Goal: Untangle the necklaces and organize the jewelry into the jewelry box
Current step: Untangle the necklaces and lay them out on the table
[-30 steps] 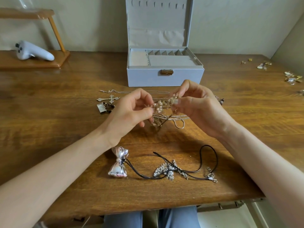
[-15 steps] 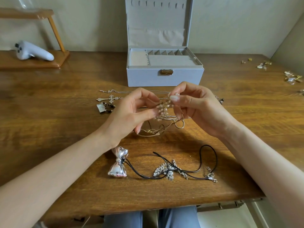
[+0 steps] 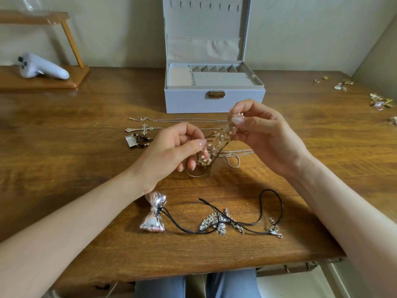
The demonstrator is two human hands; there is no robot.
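between both hands, pearl-bead necklace [image 3: 223, 134] (tangled): left hand [image 3: 171, 151] pinches lower end, right hand [image 3: 264, 134] pinches upper.

Jewelry box [image 3: 193, 102] at 12 was pale grey-blue, beige lining, brass clasp [image 3: 217, 94]. Table [image 3: 64, 147] was brown, streaked wood grain. Bead strand [image 3: 221, 134] at centre was cream-pink. At 6: black cord [image 3: 271, 190], mirror-silver bow [image 3: 153, 214] with pink tint. Controller [image 3: 43, 66] at 10 was white.

Plain pale wall [image 3: 107, 29] behind a wooden table [image 3: 64, 147].
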